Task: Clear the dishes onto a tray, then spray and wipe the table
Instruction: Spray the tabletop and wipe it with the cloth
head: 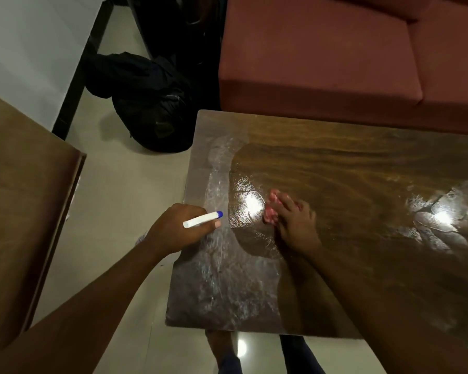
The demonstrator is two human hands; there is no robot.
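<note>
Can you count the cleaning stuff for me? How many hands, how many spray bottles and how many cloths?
Hands: 2, the left hand and the right hand
Spray bottle, white with a blue tip: 1
Cloth, pink: 1
Total: 4

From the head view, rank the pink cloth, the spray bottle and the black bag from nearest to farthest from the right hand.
1. pink cloth, pressed under the right hand.
2. spray bottle, held in the left hand, at the left edge of the table.
3. black bag, on the floor beyond its far-left corner.
</note>
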